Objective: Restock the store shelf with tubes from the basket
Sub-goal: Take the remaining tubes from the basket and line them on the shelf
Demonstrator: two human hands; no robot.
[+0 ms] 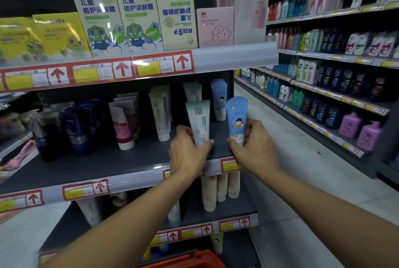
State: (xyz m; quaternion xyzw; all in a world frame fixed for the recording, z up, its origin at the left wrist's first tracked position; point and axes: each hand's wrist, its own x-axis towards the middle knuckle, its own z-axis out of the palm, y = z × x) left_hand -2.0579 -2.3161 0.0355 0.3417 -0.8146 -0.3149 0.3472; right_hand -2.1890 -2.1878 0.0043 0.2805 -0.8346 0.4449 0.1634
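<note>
left hand [190, 151] grips pale green tube [199, 123] | right hand [252, 144] grips blue tube [236, 121] | both upright, probably lining up with matching rows on the shelf [133, 166]

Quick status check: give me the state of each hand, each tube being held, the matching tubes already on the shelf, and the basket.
Left hand: gripping the white-green tube.
Right hand: gripping the blue tube.
White-green tube: upright, cap down, over the shelf.
Blue tube: upright, tilted slightly.
Blue tube at back: standing.
Basket: only its red rim visible; contents hidden.
</note>
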